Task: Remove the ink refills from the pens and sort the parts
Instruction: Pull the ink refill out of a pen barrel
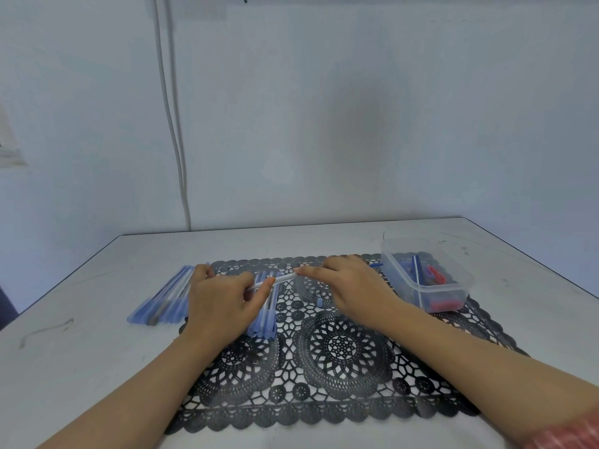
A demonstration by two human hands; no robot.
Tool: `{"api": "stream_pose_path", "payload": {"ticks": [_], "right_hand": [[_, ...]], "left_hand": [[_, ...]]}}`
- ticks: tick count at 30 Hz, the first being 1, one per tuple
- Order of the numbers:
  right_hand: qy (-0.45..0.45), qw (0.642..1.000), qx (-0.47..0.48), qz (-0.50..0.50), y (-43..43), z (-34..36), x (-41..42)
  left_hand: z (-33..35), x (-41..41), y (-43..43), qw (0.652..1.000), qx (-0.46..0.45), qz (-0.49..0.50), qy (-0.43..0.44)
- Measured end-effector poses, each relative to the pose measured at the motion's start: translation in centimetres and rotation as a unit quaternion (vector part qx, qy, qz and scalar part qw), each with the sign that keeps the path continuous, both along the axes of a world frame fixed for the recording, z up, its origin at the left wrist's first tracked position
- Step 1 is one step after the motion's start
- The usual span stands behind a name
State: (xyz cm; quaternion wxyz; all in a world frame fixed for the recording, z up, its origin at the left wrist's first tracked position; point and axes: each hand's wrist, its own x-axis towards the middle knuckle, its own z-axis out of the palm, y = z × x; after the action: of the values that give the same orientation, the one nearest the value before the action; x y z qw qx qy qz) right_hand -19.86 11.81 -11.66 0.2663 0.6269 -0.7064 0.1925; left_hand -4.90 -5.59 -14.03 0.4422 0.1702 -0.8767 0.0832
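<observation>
A pale, clear pen barrel (282,279) is held level above the black lace mat (337,348). My left hand (220,303) grips its left end between thumb and curled fingers. My right hand (343,283) pinches its right end with thumb and forefinger. A row of blue pens (162,299) lies on the table left of my left hand. A smaller bunch of blue pens (264,322) lies on the mat beneath the held barrel, partly hidden by my left hand. A small blue cap (320,302) lies on the mat by my right hand.
A clear plastic box (424,280) at the right of the mat holds blue and red pen parts and refills. A blue piece (376,264) lies beside its left wall. The white table (81,367) ends at a wall behind, where cables (175,124) hang.
</observation>
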Motion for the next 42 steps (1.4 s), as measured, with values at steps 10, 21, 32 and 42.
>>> {"api": "stream_pose_path", "payload": {"ticks": [10,21,32,42], "right_hand": [[-0.015,1.000,-0.015,0.006,-0.1,-0.2,0.2],[-0.107,0.985,-0.012,-0.136,0.3,0.3,0.0],[-0.029,0.987,-0.068,-0.145,0.0,-0.3,0.0],[-0.036,0.998,-0.039,-0.020,-0.7,-0.8,0.2]], "left_hand": [[-0.1,0.0,0.1,1.000,-0.017,-0.014,-0.008],[-0.2,0.0,-0.1,1.000,-0.015,-0.026,-0.005],[-0.2,-0.1,-0.1,0.999,-0.024,-0.020,-0.018],[0.0,-0.1,0.1,0.999,-0.036,-0.016,-0.005]]}}
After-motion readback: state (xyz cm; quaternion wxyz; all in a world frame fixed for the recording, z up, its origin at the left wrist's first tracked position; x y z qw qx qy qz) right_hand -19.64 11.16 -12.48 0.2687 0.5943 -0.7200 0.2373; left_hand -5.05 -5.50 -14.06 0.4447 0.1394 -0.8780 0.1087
